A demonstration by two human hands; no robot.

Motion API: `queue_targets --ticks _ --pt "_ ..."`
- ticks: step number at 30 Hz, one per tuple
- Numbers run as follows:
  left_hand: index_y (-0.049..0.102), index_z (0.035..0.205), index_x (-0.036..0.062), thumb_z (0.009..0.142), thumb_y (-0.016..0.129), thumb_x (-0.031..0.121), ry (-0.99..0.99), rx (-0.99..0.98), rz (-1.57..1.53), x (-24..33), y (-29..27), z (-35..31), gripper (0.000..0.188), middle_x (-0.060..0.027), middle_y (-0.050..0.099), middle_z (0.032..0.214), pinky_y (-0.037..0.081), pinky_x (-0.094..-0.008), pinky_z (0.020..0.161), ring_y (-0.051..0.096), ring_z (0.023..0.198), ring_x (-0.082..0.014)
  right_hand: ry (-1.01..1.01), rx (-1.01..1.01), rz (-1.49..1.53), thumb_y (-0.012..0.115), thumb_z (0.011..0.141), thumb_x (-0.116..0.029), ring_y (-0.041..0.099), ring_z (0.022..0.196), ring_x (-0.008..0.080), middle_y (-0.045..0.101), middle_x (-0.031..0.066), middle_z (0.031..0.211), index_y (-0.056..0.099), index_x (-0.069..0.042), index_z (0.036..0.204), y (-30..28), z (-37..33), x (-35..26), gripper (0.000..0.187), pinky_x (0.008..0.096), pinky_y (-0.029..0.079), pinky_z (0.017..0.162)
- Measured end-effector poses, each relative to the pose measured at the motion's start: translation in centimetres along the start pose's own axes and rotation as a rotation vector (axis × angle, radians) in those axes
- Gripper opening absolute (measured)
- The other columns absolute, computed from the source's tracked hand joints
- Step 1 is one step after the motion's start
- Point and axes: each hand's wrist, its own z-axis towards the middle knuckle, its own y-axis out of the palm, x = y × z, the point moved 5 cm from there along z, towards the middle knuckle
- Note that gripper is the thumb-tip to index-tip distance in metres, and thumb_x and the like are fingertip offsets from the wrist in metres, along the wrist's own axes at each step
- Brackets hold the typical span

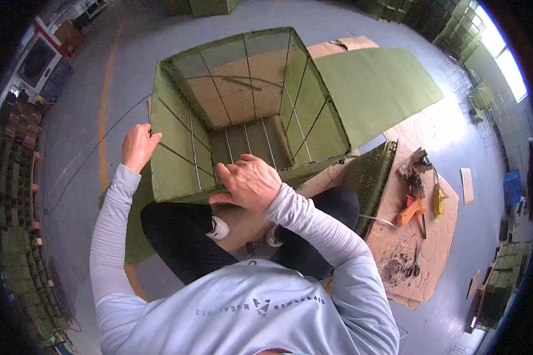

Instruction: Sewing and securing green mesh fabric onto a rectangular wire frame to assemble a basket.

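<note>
A green mesh-covered box (180, 171) with a wire frame stands open in front of my knees, its cardboard-coloured inside and thin metal rods showing. At its left edge is my left hand (139, 147), fingers curled and pinched together; a small dark bit shows at the fingertips, too small to name. My right hand (250, 182) lies over the near rim, fingers bent across the edge and thumb lower on the outside. The palm hides part of that rim.
To the right, cardboard (441, 242) carries an orange glue gun (411, 212), a yellow object (439, 200), scissors (416, 269) and dark crumbs. A green sheet (385, 89) lies behind the box. Stacked green pieces (23, 236) line the far left, and a cable (92, 155) crosses the floor.
</note>
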Motion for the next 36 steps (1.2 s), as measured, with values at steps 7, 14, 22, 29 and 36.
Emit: queue_targets --ticks 7,14,22,29,36 --pt "0.066 0.083 -0.0023 0.088 0.055 0.046 -0.087 -0.221 -0.057 0.9 -0.4 4.6 0.05 -0.0211 0.064 0.072 0.048 -0.0476 0.069 0.064 0.073 -0.0385 -0.045 0.717 0.138 0.07 0.078 -0.034 0.062 0.099 0.0303 0.064 0.0152 0.107 0.058 -0.001 0.111 -6.5 -2.6 4.5 0.048 0.039 0.049 0.085" --pt "0.059 0.115 -0.0007 0.095 0.047 0.039 0.152 0.228 -0.309 -3.0 2.5 17.4 0.046 -0.0236 0.059 0.116 0.045 -0.0424 0.09 0.057 0.106 -0.0369 0.817 1.055 0.14 0.056 0.093 -0.017 0.052 0.119 0.0293 0.054 0.0214 0.128 0.048 0.004 0.13 -6.2 -13.5 16.6 0.044 0.0347 0.038 0.102" --pt "0.059 0.121 0.0001 0.088 0.058 0.048 0.146 -0.217 -0.362 -4.1 9.8 27.5 0.059 -0.0163 0.062 0.119 0.043 -0.0347 0.095 0.059 0.11 -0.0268 0.839 1.115 0.688 0.045 0.093 -0.007 0.053 0.115 0.0182 0.059 0.0133 0.123 0.055 0.007 0.124 -3.5 -12.1 16.5 0.035 0.0279 0.035 0.102" --pt "0.071 0.1 0.0024 0.082 0.072 0.027 0.213 -0.053 -0.702 -4.6 8.4 26.2 0.031 -0.0081 0.072 0.093 0.048 -0.0276 0.081 0.065 0.086 -0.0142 0.746 1.3 0.708 0.044 0.087 0.0 0.056 0.113 0.0223 0.062 0.0162 0.119 0.059 0.006 0.12 -4.6 -12.0 18.3 0.037 0.0313 0.038 0.102" --pt "0.067 0.106 -0.0039 0.088 0.067 0.02 -0.246 0.046 -1.05 -9.4 1.6 13.2 0.03 -0.0083 0.069 0.099 0.046 -0.0257 0.086 0.062 0.093 -0.0141 0.375 0.877 0.855 0.044 0.086 -0.012 0.055 0.114 0.0255 0.058 0.0188 0.124 0.055 0.01 0.123 -12.1 -5.3 33.5 0.044 0.0321 0.039 0.101"
